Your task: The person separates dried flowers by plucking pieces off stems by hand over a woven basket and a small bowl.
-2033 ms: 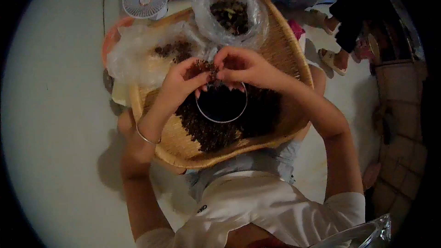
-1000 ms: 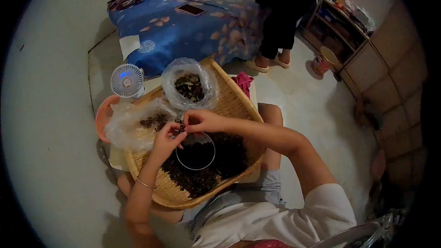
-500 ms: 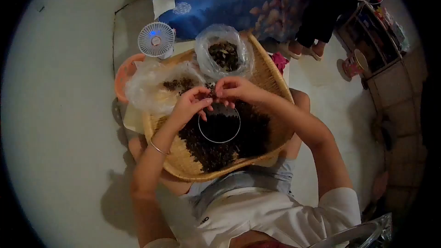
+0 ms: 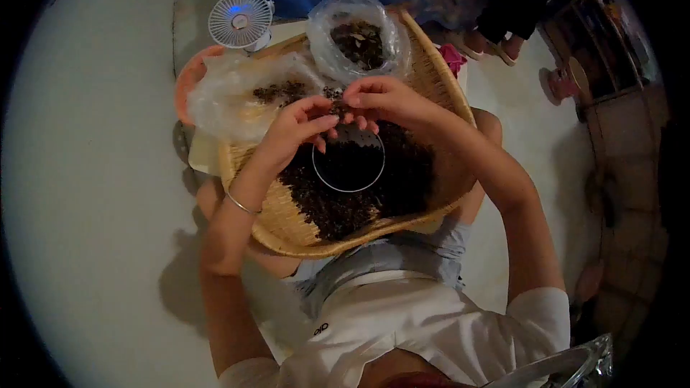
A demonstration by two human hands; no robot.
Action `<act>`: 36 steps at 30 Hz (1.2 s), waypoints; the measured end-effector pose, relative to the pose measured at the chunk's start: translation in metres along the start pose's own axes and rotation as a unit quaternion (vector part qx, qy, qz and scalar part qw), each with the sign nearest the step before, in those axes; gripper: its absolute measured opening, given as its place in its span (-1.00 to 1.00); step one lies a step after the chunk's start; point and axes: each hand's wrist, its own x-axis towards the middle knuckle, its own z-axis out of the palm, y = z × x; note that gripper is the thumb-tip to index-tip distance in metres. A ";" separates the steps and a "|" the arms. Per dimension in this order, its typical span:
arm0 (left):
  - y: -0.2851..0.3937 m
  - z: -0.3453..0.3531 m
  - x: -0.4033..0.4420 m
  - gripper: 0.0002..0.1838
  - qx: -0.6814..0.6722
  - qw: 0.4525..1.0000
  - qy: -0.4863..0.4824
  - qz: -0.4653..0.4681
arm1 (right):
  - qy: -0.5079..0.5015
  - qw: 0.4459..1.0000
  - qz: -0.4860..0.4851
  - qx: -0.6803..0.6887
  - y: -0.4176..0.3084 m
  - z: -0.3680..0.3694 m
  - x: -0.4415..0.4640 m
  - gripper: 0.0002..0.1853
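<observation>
Above a round bowl (image 4: 349, 189) with a pale rim, my left hand (image 4: 300, 128) and my right hand (image 4: 384, 100) are close together, fingers curled and thumbs pressed in a pinch. Small dark bits (image 4: 335, 95) show between the fingertips; I cannot tell whether they are held or lie behind. The bowl contains dark, loose material and sits in a wide woven basket (image 4: 277, 233) across my lap. Around it is spread a heap of dark dried bits (image 4: 334, 219). A bracelet (image 4: 242, 201) circles my left wrist.
A clear bag (image 4: 323, 36) of dried leaves stands at the basket's far side. Left of it lies a plastic bag (image 4: 223, 104) with dark bits, over an orange basin (image 4: 188, 79). Beyond are a small white fan (image 4: 241, 21) and a person's feet (image 4: 496, 47). A shelf (image 4: 593, 43) stands right.
The view has tilted, so the basket, bags and fan appear higher in the picture. My hands keep nearly the same pinched pose over the bowl's far rim.
</observation>
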 end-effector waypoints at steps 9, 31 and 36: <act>-0.001 -0.005 0.000 -0.74 0.015 1.000 -0.008 0.019 | -0.033 0.997 -0.026 -0.065 0.000 0.005 -0.001 -0.88; 0.008 -0.001 -0.008 -0.77 0.106 0.994 -0.006 0.039 | -0.041 0.994 -0.067 -0.072 0.007 0.005 -0.002 -0.84; 0.008 0.002 -0.010 -0.80 0.127 0.990 -0.009 0.059 | -0.041 0.996 -0.062 -0.053 0.004 0.002 -0.002 -0.86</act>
